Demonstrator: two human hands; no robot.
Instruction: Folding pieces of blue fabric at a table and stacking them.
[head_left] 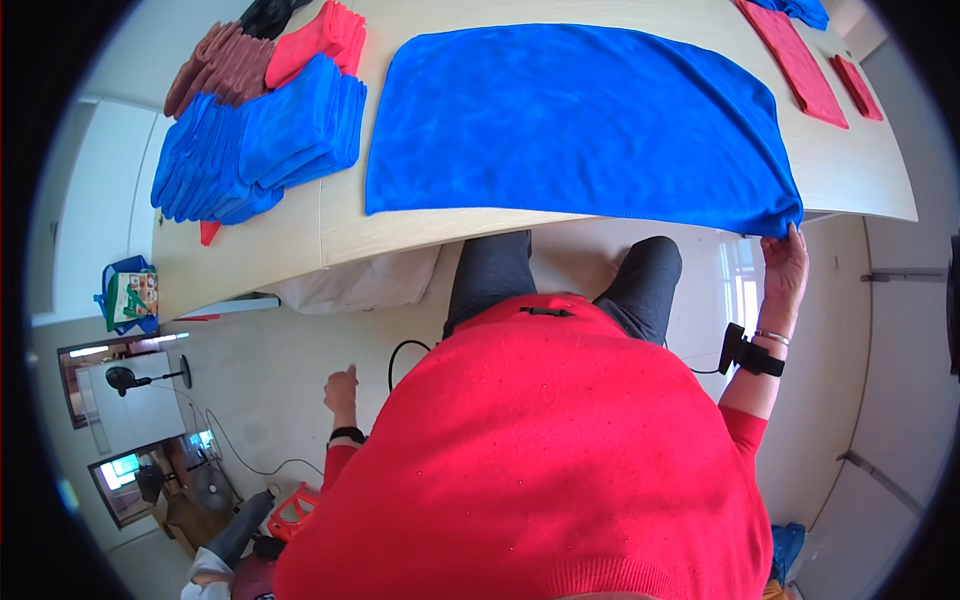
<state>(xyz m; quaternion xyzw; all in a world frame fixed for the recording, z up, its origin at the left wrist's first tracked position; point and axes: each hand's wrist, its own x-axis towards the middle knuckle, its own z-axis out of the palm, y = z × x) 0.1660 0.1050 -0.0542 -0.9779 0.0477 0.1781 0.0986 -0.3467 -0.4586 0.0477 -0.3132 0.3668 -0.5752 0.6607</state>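
Note:
A blue towel (pixel 560 120) lies spread over the table in front of me. Its near right corner hangs at the table edge, bunched between the fingertips of my right hand (pixel 785 268). The rest of the cloth is mostly flat, with a slanting crease running toward that corner. My left hand (pixel 341 392) is down beside my body, below the table edge, away from the towel. Its fingers are curled in, and nothing shows in them.
Folded blue towels (pixel 255 140) are piled at the table's left, beside brown ones (pixel 218 65) and red ones (pixel 318 42). Folded red cloths (pixel 795 62) lie at the right of the wooden table (pixel 345 200). A person (pixel 225 550) sits at lower left, near a red stool (pixel 292 512).

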